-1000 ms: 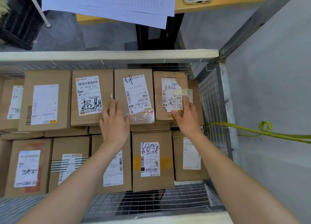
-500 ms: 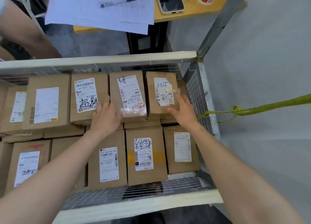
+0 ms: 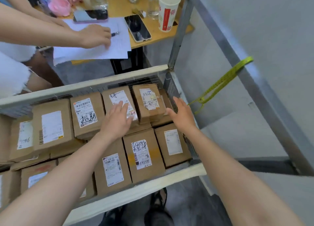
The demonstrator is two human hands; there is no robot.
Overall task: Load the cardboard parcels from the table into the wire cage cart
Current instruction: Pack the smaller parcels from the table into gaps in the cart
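Several brown cardboard parcels with white labels lie packed in rows inside the wire cage cart (image 3: 95,85). My left hand (image 3: 117,122) rests flat, fingers spread, on a parcel with a taped label (image 3: 119,98) in the far row. My right hand (image 3: 182,113) hovers open, palm inward, just right of the far-right parcel (image 3: 147,100), close to the cart's mesh side wall (image 3: 173,91). Neither hand holds anything. A nearer row of parcels (image 3: 142,156) lies under my forearms.
Beyond the cart stands a wooden table (image 3: 163,37) with papers, two phones and a paper cup (image 3: 167,11). Another person's hand (image 3: 95,36) holds a pen on the papers. A green strap (image 3: 220,83) hangs from the metal frame on the right.
My view has tilted up, showing more of the table and another person. My left hand slid further onto the taped-label parcel; my right hand lifted off the far-right parcel and moved right.
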